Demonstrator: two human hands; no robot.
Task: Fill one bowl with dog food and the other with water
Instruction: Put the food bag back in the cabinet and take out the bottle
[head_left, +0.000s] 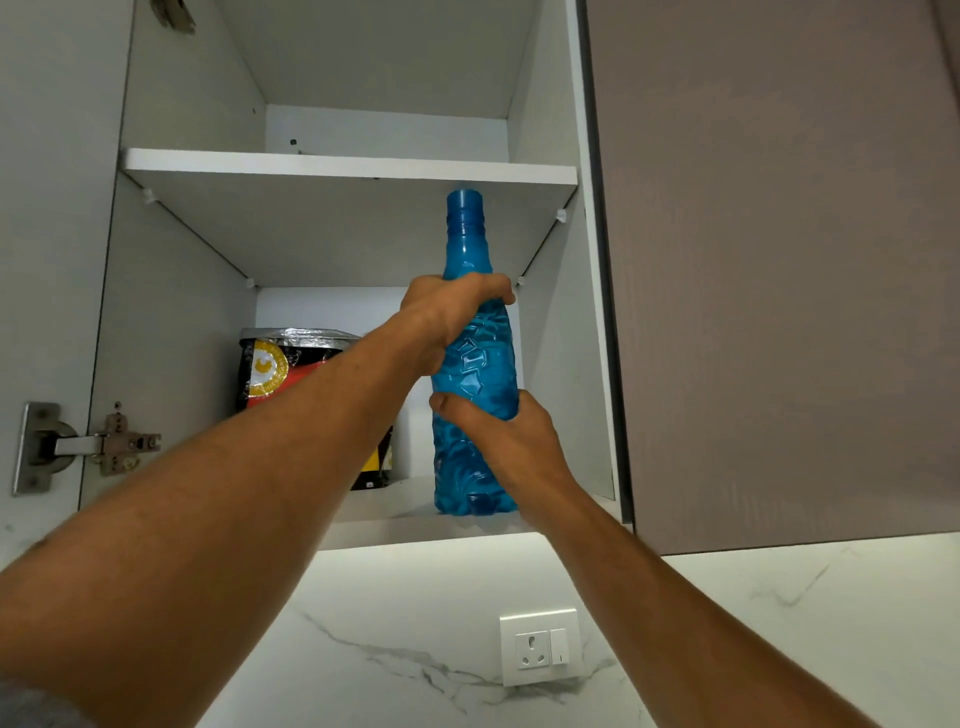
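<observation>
Both hands hold the blue bottle (475, 364): left hand (447, 317) high, right hand (498, 441) low; lift straight, clearing the shelf (348, 169) above.

I see a tall blue bottle (475, 358) standing upright just right of the frame's centre, its base on the cupboard's lower shelf near the front edge. Its plastic is translucent, with a faceted, crinkled body, a ridged narrow neck and a blue cap close under the shelf above. To its left, further back on the same shelf, a black bag (283, 364) with a yellow circle, red panel and crimped silver top stands upright.
</observation>
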